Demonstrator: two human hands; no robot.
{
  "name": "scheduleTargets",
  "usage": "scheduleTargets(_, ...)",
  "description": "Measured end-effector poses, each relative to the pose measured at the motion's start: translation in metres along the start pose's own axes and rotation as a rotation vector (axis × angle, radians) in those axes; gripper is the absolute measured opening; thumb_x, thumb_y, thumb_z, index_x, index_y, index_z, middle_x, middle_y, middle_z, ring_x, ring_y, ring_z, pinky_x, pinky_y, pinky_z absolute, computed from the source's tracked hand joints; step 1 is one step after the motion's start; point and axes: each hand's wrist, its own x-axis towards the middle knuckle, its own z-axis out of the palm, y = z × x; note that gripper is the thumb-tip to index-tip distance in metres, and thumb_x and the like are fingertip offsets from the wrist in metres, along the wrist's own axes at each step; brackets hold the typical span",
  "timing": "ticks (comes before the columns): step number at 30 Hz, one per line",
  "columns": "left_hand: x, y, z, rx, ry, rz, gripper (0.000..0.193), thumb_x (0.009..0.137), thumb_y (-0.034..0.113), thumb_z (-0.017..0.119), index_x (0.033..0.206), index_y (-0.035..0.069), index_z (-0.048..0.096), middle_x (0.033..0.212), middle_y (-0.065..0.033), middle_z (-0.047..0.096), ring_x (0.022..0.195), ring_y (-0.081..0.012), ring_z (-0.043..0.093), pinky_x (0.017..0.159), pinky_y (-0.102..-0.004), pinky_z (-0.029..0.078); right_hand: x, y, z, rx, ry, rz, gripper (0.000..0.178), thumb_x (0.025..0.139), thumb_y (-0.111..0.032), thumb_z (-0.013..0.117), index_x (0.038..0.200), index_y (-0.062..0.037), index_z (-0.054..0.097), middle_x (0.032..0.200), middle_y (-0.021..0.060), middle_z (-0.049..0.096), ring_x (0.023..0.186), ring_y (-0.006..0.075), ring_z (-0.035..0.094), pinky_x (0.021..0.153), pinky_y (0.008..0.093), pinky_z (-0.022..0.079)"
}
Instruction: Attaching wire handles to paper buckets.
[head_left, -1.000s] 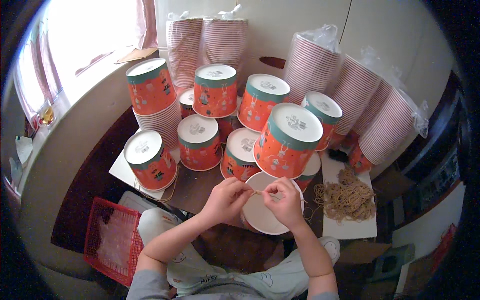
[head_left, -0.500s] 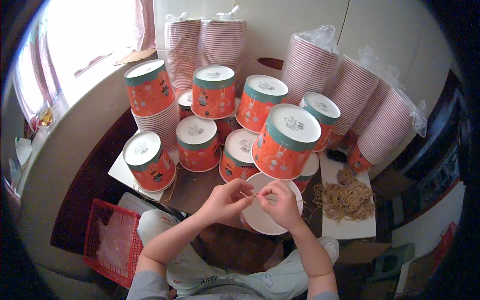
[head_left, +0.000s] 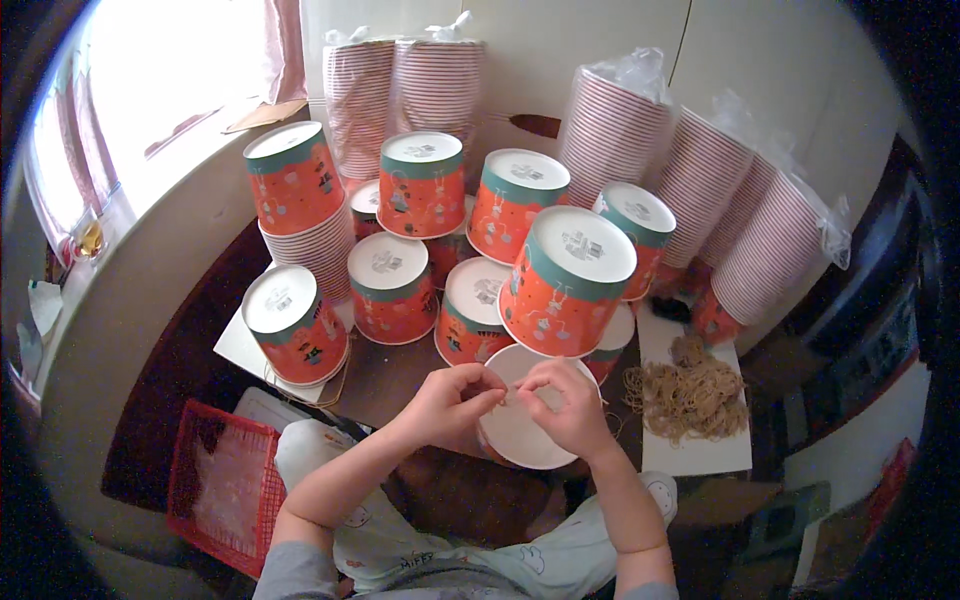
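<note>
Two hands, left hand (head_left: 452,402) and right hand (head_left: 564,408), each pinching one thin cord (head_left: 511,391) between thumb and finger; cord blurred. Both above one mouth-up bucket (head_left: 528,442) at the table's near edge. Eight upside-down orange buckets (head_left: 566,300) mostly visible beyond; at least two more partly hidden. Plastic-wrapped stacks (head_left: 612,135): six, two back left, four right. One tangled cord heap (head_left: 692,402) on white board (head_left: 700,458), right. One red basket (head_left: 268,505), lower left.
</note>
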Motion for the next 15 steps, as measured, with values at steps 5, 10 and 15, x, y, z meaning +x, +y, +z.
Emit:
scheduleTargets(5,0.0029,0.0007,-0.0025,-0.179,-0.014,-0.076,0.011,0.084,0.01,0.055,0.086,-0.001,0.054,0.078,-0.0005,0.057,0.073,-0.0056,0.053,0.066,-0.0215,0.044,0.0,0.0109,-0.0072,0.091,0.003,0.059,0.007,0.072,-0.004,0.059,0.078,-0.0027,0.056,0.085,0.0059,0.059,0.08,0.0165,0.057,0.074,0.0285,0.044)
scheduleTargets(10,0.0031,0.001,-0.0041,-0.287,-0.017,-0.097,0.009,0.084,0.009,0.054,0.087,0.001,0.053,0.08,0.0004,0.055,0.075,-0.005,0.05,0.067,-0.0209,0.042,-0.0001,0.0071,-0.006,0.097,-0.141,0.209,0.019,0.073,-0.011,0.062,0.089,-0.0026,0.055,0.088,0.0109,0.059,0.086,0.0239,0.058,0.076,0.0332,0.045)
scheduleTargets(15,0.0033,0.001,-0.0041,-0.368,-0.002,-0.09,0.009,0.085,0.009,0.054,0.089,0.001,0.052,0.08,0.0003,0.055,0.076,-0.0053,0.051,0.068,-0.021,0.042,-0.0019,0.013,-0.0018,0.097,-0.263,0.276,0.027,0.074,-0.018,0.063,0.093,-0.0016,0.055,0.093,0.0126,0.06,0.089,0.0247,0.059,0.079,0.0348,0.044)
